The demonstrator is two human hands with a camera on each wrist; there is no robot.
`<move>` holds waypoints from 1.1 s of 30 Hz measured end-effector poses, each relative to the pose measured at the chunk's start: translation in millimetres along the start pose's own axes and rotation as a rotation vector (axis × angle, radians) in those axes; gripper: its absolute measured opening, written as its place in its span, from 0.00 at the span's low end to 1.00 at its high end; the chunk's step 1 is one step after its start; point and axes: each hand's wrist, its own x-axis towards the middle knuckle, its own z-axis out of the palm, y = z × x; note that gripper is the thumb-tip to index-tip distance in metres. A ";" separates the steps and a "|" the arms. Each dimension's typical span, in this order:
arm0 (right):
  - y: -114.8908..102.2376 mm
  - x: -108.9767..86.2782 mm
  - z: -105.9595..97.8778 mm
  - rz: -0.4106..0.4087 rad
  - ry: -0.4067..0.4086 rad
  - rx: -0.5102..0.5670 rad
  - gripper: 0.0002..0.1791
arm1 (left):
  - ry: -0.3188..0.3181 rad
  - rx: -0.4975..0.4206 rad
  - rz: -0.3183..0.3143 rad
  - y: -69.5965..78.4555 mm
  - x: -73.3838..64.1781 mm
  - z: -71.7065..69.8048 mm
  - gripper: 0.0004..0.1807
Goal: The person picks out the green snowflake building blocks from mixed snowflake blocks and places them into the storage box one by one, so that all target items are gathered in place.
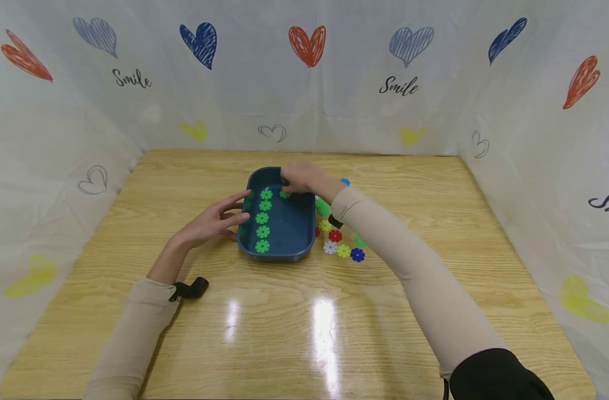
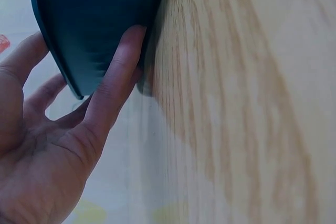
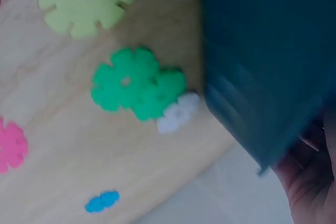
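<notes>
A dark blue tray sits on the table, with several green notched discs in a column along its left side. My left hand rests its spread, nearly straight fingers at the tray's left rim; in the left wrist view these fingers lie against the tray's outer wall. My right hand reaches over the right rim into the far part of the tray. Its curled fingertips pinch another green notched disc, partly covered, beside the column's far end. In the right wrist view the tray wall hides this disc.
Loose notched discs lie right of the tray: red, yellow, white, dark blue, and overlapping green ones. A light blue disc lies farther back. My right forearm passes over some discs. A printed curtain stands behind the table.
</notes>
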 end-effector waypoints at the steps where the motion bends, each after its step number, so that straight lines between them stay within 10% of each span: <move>1: 2.0 -2.1 -3.8 -0.013 0.014 0.024 0.15 | 0.001 0.000 0.000 0.2 0.2 0.0 0.37; 10: 26.6 -46.4 -28.5 -0.037 0.181 0.234 0.13 | 0.003 0.010 0.003 3.0 -0.8 0.3 0.37; 20: 53.2 -107.0 -11.0 0.021 0.307 0.312 0.12 | 0.005 0.023 -0.010 4.1 -2.4 1.9 0.37; 33: 62.8 -132.1 43.3 0.045 0.209 0.409 0.18 | 0.003 0.020 0.002 5.6 -3.2 2.9 0.37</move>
